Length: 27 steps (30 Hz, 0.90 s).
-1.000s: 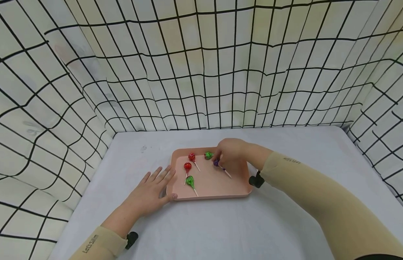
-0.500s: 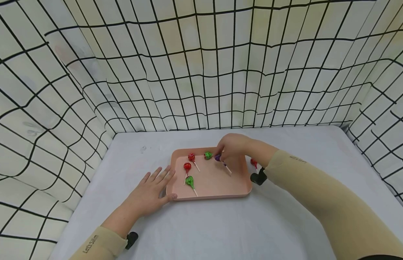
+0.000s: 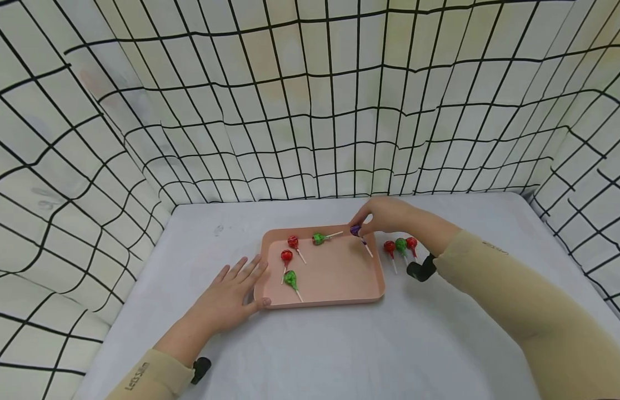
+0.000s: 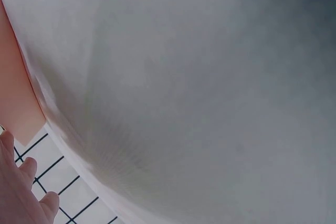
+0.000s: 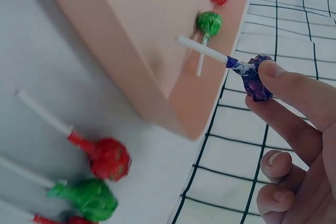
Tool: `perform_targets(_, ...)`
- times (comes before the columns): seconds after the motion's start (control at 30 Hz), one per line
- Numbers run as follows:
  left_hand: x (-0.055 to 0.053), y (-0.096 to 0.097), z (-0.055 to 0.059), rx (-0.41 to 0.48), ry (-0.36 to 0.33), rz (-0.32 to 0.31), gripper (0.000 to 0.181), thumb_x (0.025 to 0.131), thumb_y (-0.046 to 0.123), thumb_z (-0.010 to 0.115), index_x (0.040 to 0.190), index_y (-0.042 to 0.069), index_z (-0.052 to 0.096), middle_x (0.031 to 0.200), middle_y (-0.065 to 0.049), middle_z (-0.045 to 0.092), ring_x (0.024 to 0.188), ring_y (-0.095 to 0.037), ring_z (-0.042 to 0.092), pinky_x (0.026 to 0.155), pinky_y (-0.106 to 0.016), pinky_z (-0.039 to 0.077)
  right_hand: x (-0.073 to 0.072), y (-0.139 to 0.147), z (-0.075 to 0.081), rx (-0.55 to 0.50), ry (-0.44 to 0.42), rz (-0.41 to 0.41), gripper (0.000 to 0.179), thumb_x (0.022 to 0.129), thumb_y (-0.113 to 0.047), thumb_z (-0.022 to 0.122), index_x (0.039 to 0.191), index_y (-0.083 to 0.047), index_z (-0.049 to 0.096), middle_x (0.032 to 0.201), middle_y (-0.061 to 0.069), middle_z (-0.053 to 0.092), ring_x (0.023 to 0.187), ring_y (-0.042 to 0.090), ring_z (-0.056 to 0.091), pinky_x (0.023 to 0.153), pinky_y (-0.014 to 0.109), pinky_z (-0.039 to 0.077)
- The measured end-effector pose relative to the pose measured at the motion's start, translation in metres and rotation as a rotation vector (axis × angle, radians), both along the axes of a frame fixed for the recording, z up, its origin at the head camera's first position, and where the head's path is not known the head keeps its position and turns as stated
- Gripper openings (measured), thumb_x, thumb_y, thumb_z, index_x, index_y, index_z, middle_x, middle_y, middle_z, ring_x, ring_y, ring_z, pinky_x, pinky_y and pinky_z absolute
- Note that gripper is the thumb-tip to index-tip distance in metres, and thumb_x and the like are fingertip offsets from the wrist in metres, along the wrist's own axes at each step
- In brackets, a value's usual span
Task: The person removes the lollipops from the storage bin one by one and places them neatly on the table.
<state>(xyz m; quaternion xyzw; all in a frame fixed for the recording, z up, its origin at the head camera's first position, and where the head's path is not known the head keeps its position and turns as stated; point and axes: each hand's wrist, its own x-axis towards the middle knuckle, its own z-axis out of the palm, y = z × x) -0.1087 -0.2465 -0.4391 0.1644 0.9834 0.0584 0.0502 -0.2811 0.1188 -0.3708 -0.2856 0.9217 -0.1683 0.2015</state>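
The right hand [image 3: 385, 218] is pinching a purple lollipop [image 3: 356, 230] by its wrapped head with its fingers [image 5: 294, 90], holding it over the far right corner of the pink tray [image 3: 335, 289] in the middle of the frame. The left hand [image 3: 230, 294] is lying with loose, straight fingers on the desk [image 3: 340, 350], probably touching the tray's left edge. Three lollipops [image 3: 401, 246] are lying on the desk just right of the tray.

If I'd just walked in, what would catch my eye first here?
Probably the purple lollipop pinched in the right hand above the far right corner of the pink tray. Four more lollipops, two red and two green, lie in the tray, and three sit on the table just right of it. The left hand rests flat against the tray's left edge.
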Motion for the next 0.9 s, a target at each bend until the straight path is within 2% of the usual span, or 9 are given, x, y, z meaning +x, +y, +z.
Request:
perform_targets(0.17, 0.0, 0.001, 0.002, -0.002, 0.005, -0.001, 0.084, 0.093, 0.064, 0.054, 0.159, 0.021, 0.026, 0.165, -0.002, 0.02, 0.15, -0.033, 0.018, 0.119, -0.059, 0.015, 0.001, 0.028, 0.0, -0.015, 0.014, -0.04, 0.031, 0.089, -0.026, 0.076, 0.12, -0.026, 0.075, 0.112, -0.006, 0.071, 0.118, 0.025, 0.058, 0.094, 0.043, 0.051)
perform_targets(0.63, -0.001, -0.002, -0.002, -0.004, 0.015, 0.003, 0.084, 0.092, 0.065, 0.054, 0.159, 0.022, 0.025, 0.165, 0.0, 0.02, 0.15, -0.033, 0.018, 0.119, -0.058, 0.015, 0.005, 0.113, -0.02, -0.023, 0.02, -0.136, 0.033, 0.091, -0.024, 0.073, 0.122, -0.015, 0.073, 0.115, 0.006, 0.071, 0.116, 0.032, 0.058, 0.092, 0.05, 0.052)
perform_targets(0.9, -0.001, -0.001, -0.003, -0.009, 0.012, 0.002, 0.085, 0.092, 0.067, 0.052, 0.159, 0.022, 0.026, 0.165, 0.0, 0.019, 0.15, -0.032, 0.017, 0.119, -0.058, 0.014, 0.009, 0.145, -0.03, -0.011, -0.004, -0.181, 0.035, 0.092, -0.024, 0.073, 0.124, -0.01, 0.071, 0.115, 0.01, 0.071, 0.115, 0.035, 0.058, 0.093, 0.054, 0.05)
